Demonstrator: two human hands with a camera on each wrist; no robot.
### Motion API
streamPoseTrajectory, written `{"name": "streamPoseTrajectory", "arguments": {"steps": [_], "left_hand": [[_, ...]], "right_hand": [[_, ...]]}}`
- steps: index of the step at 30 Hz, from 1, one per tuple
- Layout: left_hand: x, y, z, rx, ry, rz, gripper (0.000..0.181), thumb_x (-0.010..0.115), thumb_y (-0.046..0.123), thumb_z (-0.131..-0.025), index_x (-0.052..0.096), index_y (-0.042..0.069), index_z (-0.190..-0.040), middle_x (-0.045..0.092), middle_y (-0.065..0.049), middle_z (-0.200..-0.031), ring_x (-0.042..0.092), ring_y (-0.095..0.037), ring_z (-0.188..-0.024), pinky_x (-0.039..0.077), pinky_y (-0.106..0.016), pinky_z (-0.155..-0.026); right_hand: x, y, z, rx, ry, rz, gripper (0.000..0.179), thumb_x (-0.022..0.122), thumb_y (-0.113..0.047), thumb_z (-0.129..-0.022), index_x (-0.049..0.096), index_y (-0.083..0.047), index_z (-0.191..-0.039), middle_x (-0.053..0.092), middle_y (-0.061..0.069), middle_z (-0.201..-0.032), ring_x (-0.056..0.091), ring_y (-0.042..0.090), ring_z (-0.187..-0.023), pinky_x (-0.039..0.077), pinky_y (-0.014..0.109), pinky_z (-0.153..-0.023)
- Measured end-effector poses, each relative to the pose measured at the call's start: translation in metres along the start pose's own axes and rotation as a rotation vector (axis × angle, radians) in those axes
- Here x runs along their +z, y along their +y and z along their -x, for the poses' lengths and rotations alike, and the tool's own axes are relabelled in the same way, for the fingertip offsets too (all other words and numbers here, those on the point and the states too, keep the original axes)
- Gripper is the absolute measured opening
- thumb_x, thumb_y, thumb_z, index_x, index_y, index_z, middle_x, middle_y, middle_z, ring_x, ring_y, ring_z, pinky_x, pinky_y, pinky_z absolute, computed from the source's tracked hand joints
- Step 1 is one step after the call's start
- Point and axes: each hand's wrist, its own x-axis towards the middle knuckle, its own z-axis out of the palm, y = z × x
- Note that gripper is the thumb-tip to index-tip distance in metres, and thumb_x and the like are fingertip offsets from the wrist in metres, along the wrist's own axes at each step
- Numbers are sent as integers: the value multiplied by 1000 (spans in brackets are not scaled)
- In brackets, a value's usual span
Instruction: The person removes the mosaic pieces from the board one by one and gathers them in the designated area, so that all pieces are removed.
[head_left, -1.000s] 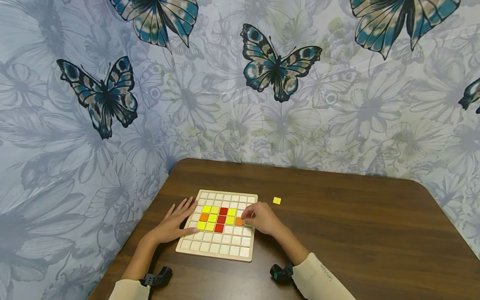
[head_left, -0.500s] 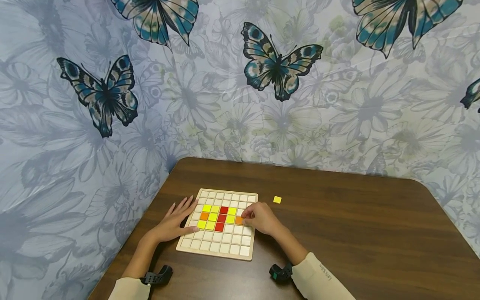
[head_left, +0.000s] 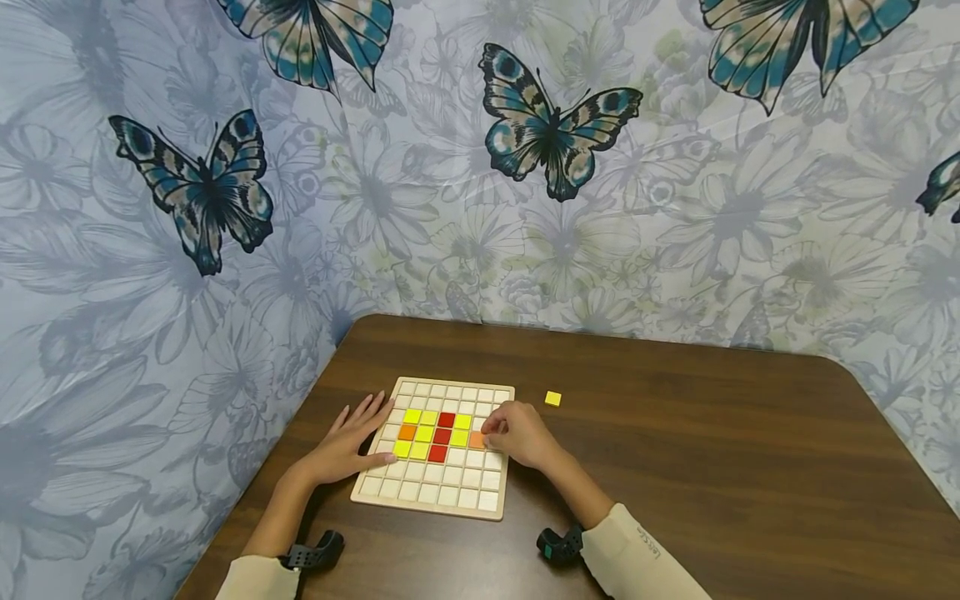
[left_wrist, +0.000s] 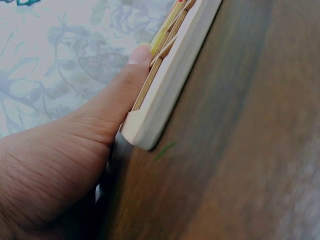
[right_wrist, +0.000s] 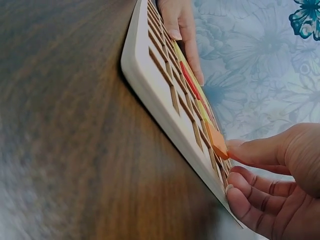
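Note:
A square wooden grid board [head_left: 431, 476] lies on the table. Yellow tiles [head_left: 423, 433], a column of red tiles [head_left: 442, 436] and one orange tile [head_left: 407, 432] fill cells in its middle rows. My left hand [head_left: 339, 454] rests along the left edge, fingers spread, its thumb [left_wrist: 135, 67] over the rim. At the right side my right hand [head_left: 529, 438] pinches another orange tile [right_wrist: 217, 142], its thumb at the tile's edge. That tile stands slightly proud of the grid; the fingertips beneath it are partly hidden.
One loose yellow tile [head_left: 552, 398] lies on the brown table [head_left: 675, 433], beyond the board's upper right corner. Behind the table hangs a floral backdrop with butterflies [head_left: 555, 133]. Each wrist wears a black strap device [head_left: 561, 546].
Both hands and the board keep their places. The orange tile at my right fingertips looks paler now, as if slightly tilted. The head view has shifted a little.

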Motion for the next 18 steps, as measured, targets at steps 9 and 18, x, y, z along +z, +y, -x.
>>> {"name": "streamPoseTrajectory", "arguments": {"steps": [9,18], "left_hand": [[-2,4,1,-11,-8,15,95,72,46,-92,21,4,-162,14,-24,-166,7,-49,-152,-3,-73,-113],[-2,3,1,-10,-6,13,95,72,46,-92,21,5,-162,14,-24,-166,7,-48,-152,-4,-73,-113]], "right_hand": [[0,-1,-1,-4,26,-27,5,78,-3,-88,80,-7,-85,71,-4,-77,53,4,-56,44,20,-51],[1,-4,0,-17,48,-40,6,79,-2,-87,80,-7,-83,73,-3,-77,55,6,-59,46,20,-53]]}}
